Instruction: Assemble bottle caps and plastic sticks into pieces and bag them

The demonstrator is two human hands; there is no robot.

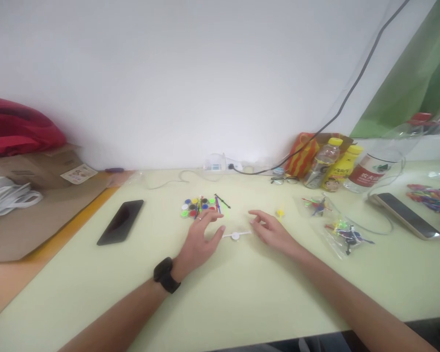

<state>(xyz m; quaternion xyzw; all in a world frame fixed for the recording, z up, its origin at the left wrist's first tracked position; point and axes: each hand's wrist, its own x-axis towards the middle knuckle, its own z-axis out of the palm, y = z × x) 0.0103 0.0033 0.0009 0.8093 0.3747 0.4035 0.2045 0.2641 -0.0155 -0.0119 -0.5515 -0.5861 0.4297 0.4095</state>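
A white spinner piece (235, 236), a round hub with thin arms, lies flat on the pale table between my hands. My left hand (201, 237) hovers at its left end, thumb and fingers apart, with the thumb tip close to the arm; I cannot tell whether it touches. On the other side, my right hand (269, 230) has its index finger stretched out and its other fingers loosely bent, holding nothing. Coloured discs (192, 207) and thin arrows (217, 203) are grouped behind my left hand, partly covered by it. Beyond my right hand is a yellow spinner piece (280, 213).
Bagged coloured spinners (346, 234) lie to the right, near a propped phone (407, 215). Bottles (322, 161) and eyeglasses (284, 180) stand at the back, below a hanging black cable (341, 107). A black phone (121, 222) and cardboard (58, 210) are left.
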